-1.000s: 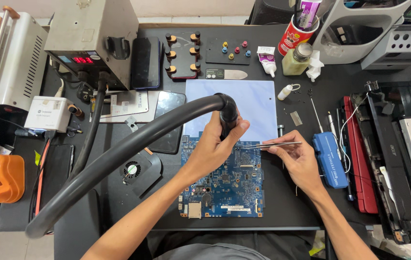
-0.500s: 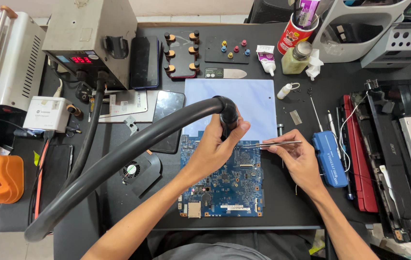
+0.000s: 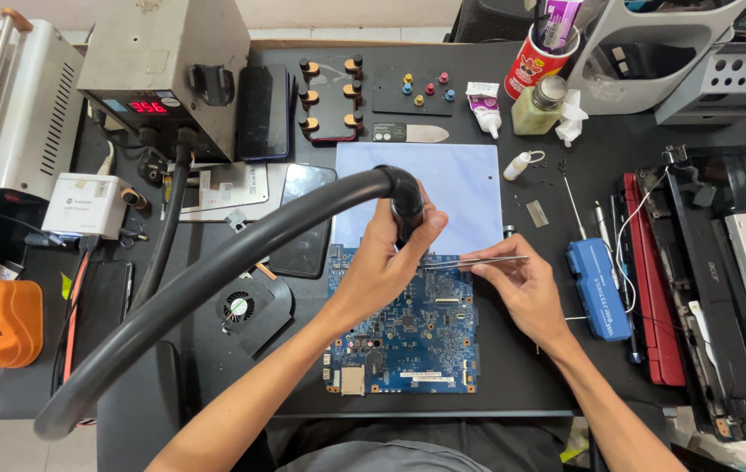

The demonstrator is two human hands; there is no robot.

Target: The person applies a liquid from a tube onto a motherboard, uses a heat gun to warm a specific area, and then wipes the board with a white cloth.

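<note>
**Hot-air nozzle and tweezers over the blue board**

Left hand [image 3: 383, 262] is wrapped tight round the black hot-air handpiece [image 3: 407, 205], fingers closed on it, nozzle end pointing down at the top edge of the blue circuit board [image 3: 403, 328]. The thick black hose [image 3: 215, 275] arcs away from the handpiece to the left of the board & runs down toward the near-left corner of the bench. Right hand [image 3: 521, 284] sits at the board's upper right corner, thumb & fingers pinched on thin metal tweezers [image 3: 473, 260]; the tips reach left to a spot just under the nozzle, right by the left hand's fingers. Can't tell if the tips hold any part, too small.

The board lies flat on the black mat [image 3: 530, 367], centre of the bench, w/ both forearms coming in from its near side. Just behind the board: a pale blue sheet [image 3: 460, 188], touching or overlapping its far edge. Left of the board: a small black cooling fan [image 3: 240, 308] & a dark phone [image 3: 301, 223] lying flat. Far left behind the board stands the grey rework station [image 3: 163, 61] w/ a red digit display. Right of the board, just beside the right hand: a blue screwdriver case [image 3: 598, 288]; further right, an opened black laptop chassis [image 3: 722, 288]. Well left of the board: an orange tape dispenser [image 3: 1, 322].
</note>
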